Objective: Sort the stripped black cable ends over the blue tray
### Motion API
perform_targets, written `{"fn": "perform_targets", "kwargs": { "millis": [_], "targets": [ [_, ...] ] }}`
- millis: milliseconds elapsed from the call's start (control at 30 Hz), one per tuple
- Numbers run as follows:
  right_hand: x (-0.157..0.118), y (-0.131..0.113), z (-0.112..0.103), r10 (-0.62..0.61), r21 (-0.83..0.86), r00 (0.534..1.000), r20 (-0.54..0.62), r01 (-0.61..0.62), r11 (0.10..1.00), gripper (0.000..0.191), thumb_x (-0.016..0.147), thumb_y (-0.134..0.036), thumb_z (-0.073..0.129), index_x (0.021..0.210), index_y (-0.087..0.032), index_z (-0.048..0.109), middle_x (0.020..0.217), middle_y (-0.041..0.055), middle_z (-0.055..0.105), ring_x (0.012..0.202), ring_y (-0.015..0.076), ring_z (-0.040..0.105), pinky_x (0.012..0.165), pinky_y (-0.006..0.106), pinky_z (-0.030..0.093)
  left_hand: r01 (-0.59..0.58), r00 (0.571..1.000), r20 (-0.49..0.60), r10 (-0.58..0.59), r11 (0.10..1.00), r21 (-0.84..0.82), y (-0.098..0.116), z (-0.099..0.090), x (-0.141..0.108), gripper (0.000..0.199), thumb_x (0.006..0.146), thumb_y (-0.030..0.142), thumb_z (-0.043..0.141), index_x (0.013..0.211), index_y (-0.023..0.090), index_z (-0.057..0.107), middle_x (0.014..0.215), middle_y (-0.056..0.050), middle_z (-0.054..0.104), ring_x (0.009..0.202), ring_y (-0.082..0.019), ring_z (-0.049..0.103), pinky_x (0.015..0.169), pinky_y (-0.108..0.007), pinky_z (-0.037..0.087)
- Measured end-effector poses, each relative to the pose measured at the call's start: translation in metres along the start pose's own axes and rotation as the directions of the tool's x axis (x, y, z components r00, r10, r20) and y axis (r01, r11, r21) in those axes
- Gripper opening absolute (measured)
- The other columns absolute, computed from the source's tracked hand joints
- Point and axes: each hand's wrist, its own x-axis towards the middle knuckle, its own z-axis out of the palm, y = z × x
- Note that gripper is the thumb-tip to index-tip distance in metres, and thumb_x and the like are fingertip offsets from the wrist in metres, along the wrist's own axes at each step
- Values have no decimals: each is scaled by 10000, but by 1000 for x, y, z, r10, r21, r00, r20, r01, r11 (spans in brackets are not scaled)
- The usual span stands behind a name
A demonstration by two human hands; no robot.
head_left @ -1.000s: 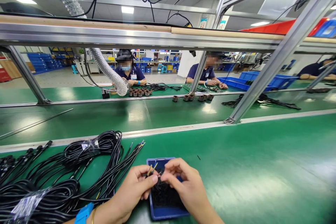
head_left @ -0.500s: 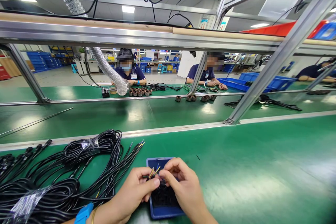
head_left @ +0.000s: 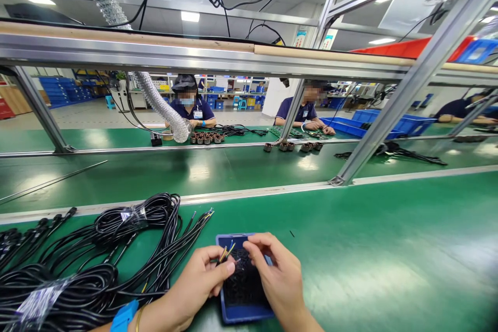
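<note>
My left hand pinches a cable end whose thin coloured wires, yellow, blue and brown, fan out above the thumb. To the right of the wires is my right hand, thumb and index finger brought close together; whether a small piece sits between them is too small to tell. Both hands are over a blue tray that holds many small black pieces. Left of my left hand, black cables with bare coloured ends lie on the green table.
Coiled black cables cover the left of the table. A metal frame post slants up at the right. Beyond the rail, two people sit behind metal parts and blue bins. A silver duct hangs down.
My right hand has moved a little to the right, away from the wires, and a gap shows between the hands. My left hand stays nearly in place with the wires.
</note>
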Motion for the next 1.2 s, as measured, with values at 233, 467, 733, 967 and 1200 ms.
{"fn": "perform_targets", "kwargs": {
  "millis": [233, 467, 733, 967, 1200],
  "targets": [
    [0, -2, 3, -116, -41, 993, 23, 117, 992, 51, 876, -183, 634, 836, -209, 652, 698, 5, 680, 583, 139, 642, 549, 217, 536, 15, 1000, -1, -15, 1000, -8, -1, 0, 1, 430, 681, 547, 736, 732, 155, 565, 525, 90, 376, 450, -63, 284, 439, -224, 172],
    [-4, -6, 1, -227, -82, 971, 72, 233, 969, 108, 882, -118, 613, 900, -219, 648, 727, 8, 688, 627, 146, 651, 598, 243, 535, 4, 1000, 13, -3, 1000, -16, -2, 0, -1, 430, 687, 548, 739, 718, 157, 563, 532, 85, 391, 453, -63, 294, 438, -223, 179],
    [-10, -8, 5, -249, -33, 969, 7, 249, 968, 168, 872, -66, 598, 924, -222, 632, 727, 11, 672, 625, 141, 639, 580, 244, 536, 8, 1000, 16, -8, 1000, -5, -5, -1, 0, 424, 685, 544, 738, 719, 160, 563, 530, 84, 388, 455, -66, 303, 438, -224, 188],
    [-13, -9, 10, -264, -15, 964, -36, 263, 965, 177, 865, -65, 606, 941, -224, 631, 690, 8, 658, 594, 143, 625, 546, 254, 528, 14, 998, 65, -14, 1000, -3, -2, 1, -4, 394, 692, 513, 735, 686, 149, 582, 552, 70, 395, 457, -64, 319, 434, -224, 191],
    [-14, -3, 16, -152, 32, 982, -115, 157, 987, 106, 872, -187, 653, 804, -217, 577, 604, -32, 550, 515, 117, 532, 481, 223, 470, -9, 999, 45, 10, 1000, -19, 0, -1, -5, 387, 680, 497, 749, 706, 161, 558, 558, 77, 402, 448, -59, 329, 431, -213, 199]
  ]
}}
